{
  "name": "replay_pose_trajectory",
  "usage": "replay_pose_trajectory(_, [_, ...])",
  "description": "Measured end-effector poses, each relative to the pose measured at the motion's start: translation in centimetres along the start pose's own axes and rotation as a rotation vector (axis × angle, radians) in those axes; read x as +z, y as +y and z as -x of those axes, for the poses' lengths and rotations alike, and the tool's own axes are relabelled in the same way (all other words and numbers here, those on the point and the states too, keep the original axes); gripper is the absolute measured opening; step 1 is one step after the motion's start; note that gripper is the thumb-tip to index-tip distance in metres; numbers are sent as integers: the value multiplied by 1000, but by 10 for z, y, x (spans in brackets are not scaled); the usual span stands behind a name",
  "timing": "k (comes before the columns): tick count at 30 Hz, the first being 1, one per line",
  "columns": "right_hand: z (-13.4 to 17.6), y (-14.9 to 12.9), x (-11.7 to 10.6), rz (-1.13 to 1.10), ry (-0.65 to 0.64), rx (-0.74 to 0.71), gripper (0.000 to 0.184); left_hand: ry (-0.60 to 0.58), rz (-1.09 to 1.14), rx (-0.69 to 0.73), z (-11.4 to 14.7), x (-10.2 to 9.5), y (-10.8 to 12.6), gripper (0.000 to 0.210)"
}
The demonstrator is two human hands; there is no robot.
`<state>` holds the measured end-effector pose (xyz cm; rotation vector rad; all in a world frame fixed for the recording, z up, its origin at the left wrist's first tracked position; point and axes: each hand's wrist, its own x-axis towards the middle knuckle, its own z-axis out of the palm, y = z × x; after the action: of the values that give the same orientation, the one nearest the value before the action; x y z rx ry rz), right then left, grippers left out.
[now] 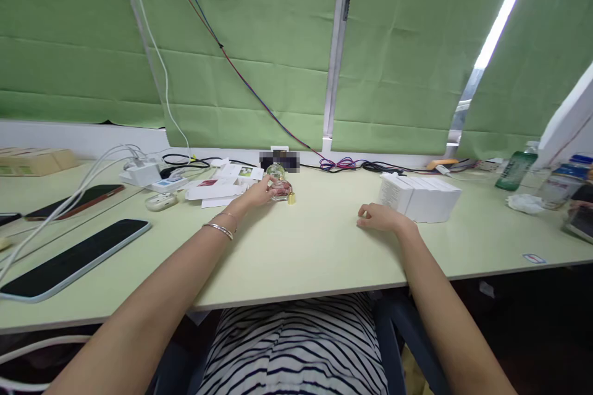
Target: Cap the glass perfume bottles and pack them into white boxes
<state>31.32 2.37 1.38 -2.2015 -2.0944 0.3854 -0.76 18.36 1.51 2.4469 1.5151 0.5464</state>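
My left hand (260, 192) reaches to the back of the desk, its fingers closed on a small clear glass bottle (280, 187) with something reddish inside. Beside that bottle lies a small gold-coloured piece (291, 198). Right behind it stands another small glass piece (275, 171), greenish and partly covered. My right hand (380, 217) rests on the desk with loosely bent fingers and nothing in them. Close by on its right is a row of white boxes (430, 200). Opened white packaging (217, 190) with printed pictures lies left of my left hand.
A large phone (78, 256), a darker phone (76, 200), an earphone case (161, 200) and white chargers (141, 173) with cables occupy the left. Cables (343, 164) run along the back edge. On the right are a green bottle (516, 168) and a crumpled tissue (525, 203).
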Motion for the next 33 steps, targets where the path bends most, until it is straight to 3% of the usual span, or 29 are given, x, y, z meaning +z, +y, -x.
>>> replay_pose_trajectory(6, [0,0,0,3,-2,-8,37,100,-180,-60,6,-18,-3,53])
replay_pose_trajectory(11, [-2,1,1,-1,2,-7,37,151,-399,-160,23,-46,-30,69])
replay_pose_trajectory(15, [-2,2,1,-2,-2,-6,37,121,-501,-215,39,-49,-49,48])
replay_pose_trajectory(19, [-2,3,0,0,-2,-10,38,161,-561,-222,45,-47,-47,30])
replay_pose_trajectory(24, [-2,3,0,7,-3,-13,38,347,-591,-265,47,-59,-28,29])
replay_pose_trajectory(28, [-1,1,0,4,-4,-11,38,518,-612,-193,58,-72,10,34])
replay_pose_trajectory(31, [-1,-1,0,5,3,1,38,488,-626,95,68,-65,55,36])
replay_pose_trajectory(33, [-1,-1,0,9,7,5,38,308,-611,361,74,-49,84,36])
